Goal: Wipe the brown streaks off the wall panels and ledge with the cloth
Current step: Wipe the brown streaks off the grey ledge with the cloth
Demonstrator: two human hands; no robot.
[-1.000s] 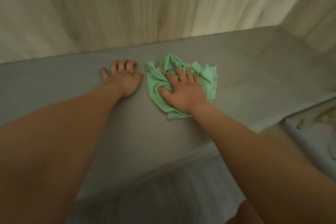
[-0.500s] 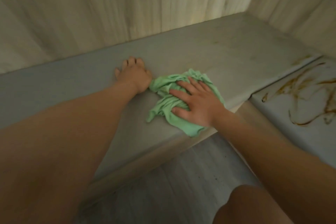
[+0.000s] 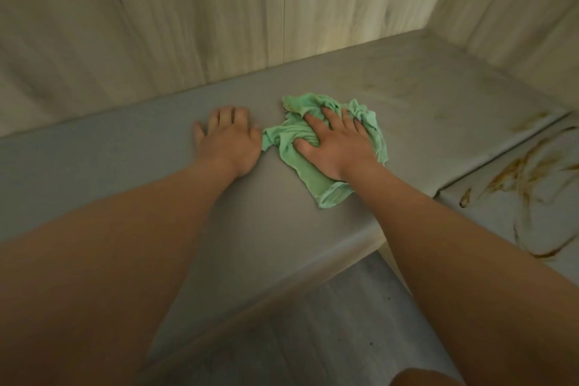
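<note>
Green cloth sits bunched up on the grey ledge, just right of the middle of the frame. The right hand is flat on top of it, fingers spread and pressing the fabric down. The left hand is just beside it on the left, palm down on bare ledge, fingers close together, almost touching the cloth's edge. Pale wood-grain wall panels fill the top. Heavy brown streaks are on the lighter surface at the right edge, with fainter smears on the ledge at upper right. Floor runs along the bottom.
</note>
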